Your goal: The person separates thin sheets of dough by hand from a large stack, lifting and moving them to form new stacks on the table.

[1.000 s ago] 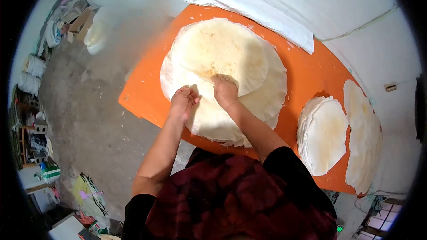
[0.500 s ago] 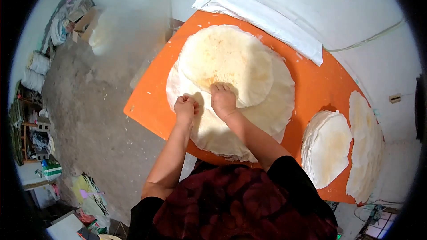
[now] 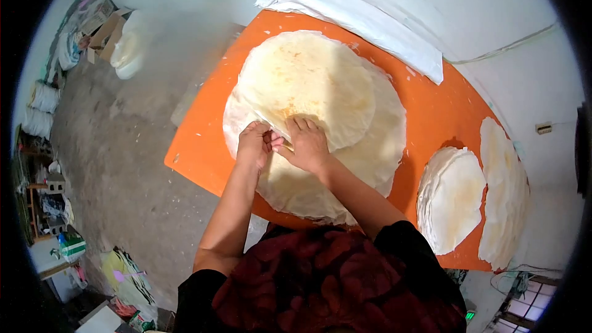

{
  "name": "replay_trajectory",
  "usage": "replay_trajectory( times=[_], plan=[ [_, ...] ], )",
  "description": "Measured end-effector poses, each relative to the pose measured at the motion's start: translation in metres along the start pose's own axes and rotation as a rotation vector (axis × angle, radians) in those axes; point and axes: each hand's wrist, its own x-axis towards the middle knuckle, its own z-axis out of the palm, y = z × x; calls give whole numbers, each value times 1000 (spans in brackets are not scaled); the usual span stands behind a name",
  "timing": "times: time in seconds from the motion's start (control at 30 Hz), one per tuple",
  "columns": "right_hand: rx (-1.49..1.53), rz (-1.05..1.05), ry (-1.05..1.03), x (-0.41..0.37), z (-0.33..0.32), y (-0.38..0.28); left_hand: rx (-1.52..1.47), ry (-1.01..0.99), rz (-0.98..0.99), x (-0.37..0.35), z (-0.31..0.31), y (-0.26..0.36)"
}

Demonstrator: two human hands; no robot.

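Note:
A large, thin, round flatbread [image 3: 308,77] with browned patches lies on a wider stack of pale flatbreads [image 3: 388,129]. At its near left edge my left hand [image 3: 253,143] is closed, its fingers pinching the edge of the upper sheet. Close beside it, my right hand [image 3: 306,143] rests with its fingers stretched out over the near rim of that same sheet. Its thumb points toward the left fingertips. Between the two hands the sheet's edge is slightly raised, and the left fingers partly hide it.
The orange table [image 3: 206,120] carries a folded stack of flatbreads [image 3: 453,200] at right and another long folded pile [image 3: 502,194] beyond it. A white wrapped bundle [image 3: 351,21] lies along the back edge by the wall. A cardboard box [image 3: 108,37] stands on the floor at far left.
My left hand has closed in on the sheet's edge next to my right hand. My right fingers have straightened, with the thumb now out to the left. The view has shifted slightly.

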Motion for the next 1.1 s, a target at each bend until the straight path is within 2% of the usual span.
replay_trajectory(
  times=[0.07,0.13,0.2,0.23,0.27,0.3,0.37,0.47,0.53,0.6,0.63,0.7,0.8,0.93,1.1],
  plan=[
    [-62,28,-37,2,0,8,-17,-17,-13,-7,7,3],
    [62,216,-192,16,-7,20,-6,-14,-25,-25,19,10],
    [103,224,-140,42,-36,46,76,-40,-69,-29,11,1],
    [-186,198,-157,59,-46,69,123,-77,-108,-33,3,-8],
    [-83,204,32,70,-80,75,167,-114,-144,-36,-4,-19],
    [-207,-9,229,78,-111,82,203,-210,-149,-39,-12,-34],
    [-214,-31,369,68,-182,45,132,-137,-199,-64,-3,-47],
    [-378,-216,459,34,-201,39,102,-25,-210,-77,8,-58],
    [-426,-270,367,2,-179,50,128,-15,-220,-81,9,-67],
    [-409,-239,258,-38,-138,68,192,-84,-232,-82,6,-76],
    [-477,-175,119,-61,-114,76,180,-105,-264,-83,9,-81],
    [-434,-118,-23,-100,-70,88,164,-145,-331,-86,12,-91],
    [-342,-121,168,-118,-45,90,112,-89,-383,-82,11,-112],
    [-270,-41,-31,-122,-54,95,61,-84,-388,-81,19,-119],
    [-174,-75,58,-126,-55,99,64,-126,-368,-81,23,-121]
  ],
)
